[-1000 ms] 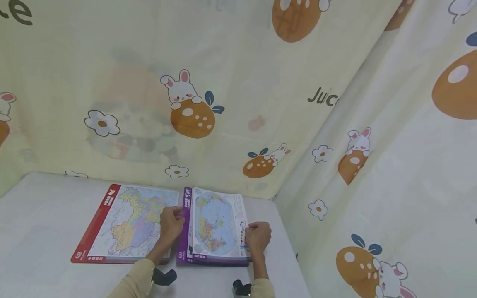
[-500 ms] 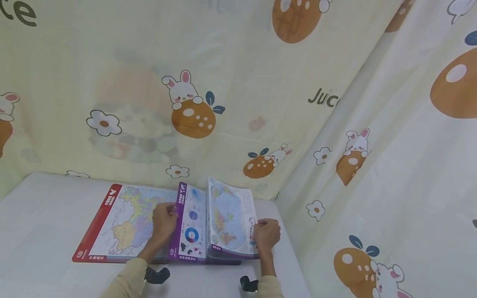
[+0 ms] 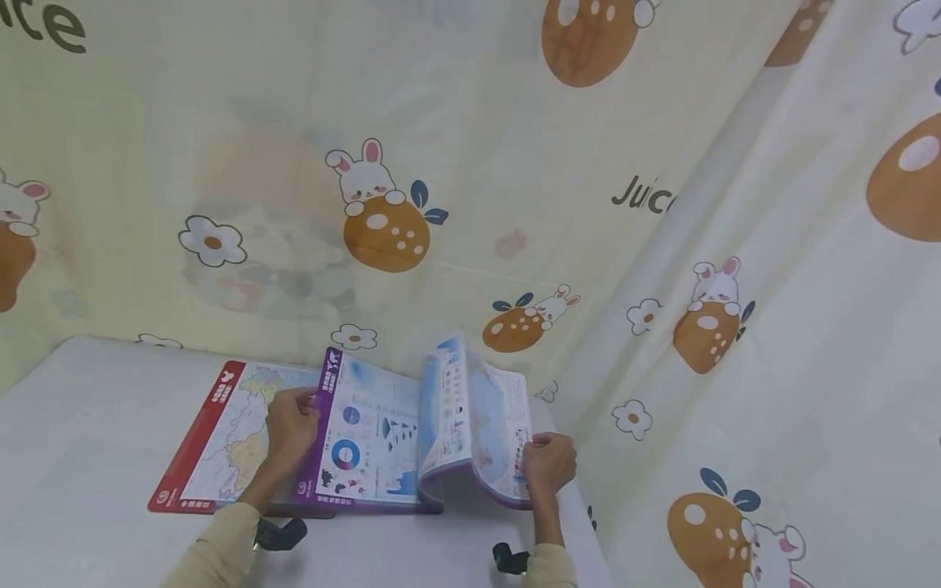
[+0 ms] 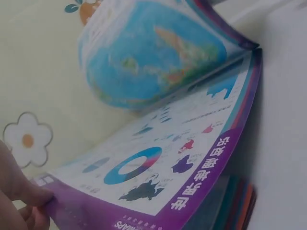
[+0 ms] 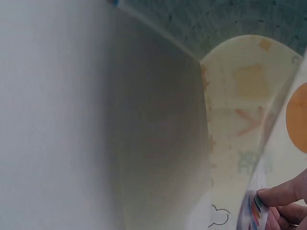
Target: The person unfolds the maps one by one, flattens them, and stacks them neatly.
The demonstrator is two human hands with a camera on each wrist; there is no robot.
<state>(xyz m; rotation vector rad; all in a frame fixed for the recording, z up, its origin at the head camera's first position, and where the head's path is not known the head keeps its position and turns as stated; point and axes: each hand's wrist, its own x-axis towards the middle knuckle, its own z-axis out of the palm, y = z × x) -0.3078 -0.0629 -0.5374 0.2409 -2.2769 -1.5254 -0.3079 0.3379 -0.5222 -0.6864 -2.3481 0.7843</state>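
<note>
A purple-edged map booklet point(image 3: 367, 433) spreads open on the table, charts on its left page. My left hand point(image 3: 292, 426) pinches that page's left purple border point(image 4: 81, 206) between thumb and fingers. At the right, my right hand point(image 3: 550, 463) grips the outer edge of a world map page point(image 3: 500, 420), its thumb on the edge in the right wrist view. Between the hands a page point(image 3: 444, 408) arches up into a ridge, showing a blue world map point(image 4: 148, 57) in the left wrist view. A red-bordered map point(image 3: 194, 461) lies flat at the left, partly under the left hand and the booklet.
A pale curtain point(image 3: 279, 98) printed with rabbits and oranges hangs behind the white table point(image 3: 95, 433), with another curtain stretch point(image 3: 809, 367) along the right. Each wrist wears a small black device point(image 3: 281, 535). Layered coloured edges point(image 4: 240, 201) show beneath the lifted purple page.
My left hand has drawn the purple-edged page leftward over the red-bordered map. My right hand has moved right with the world map page, and the pages between have opened and arched up.
</note>
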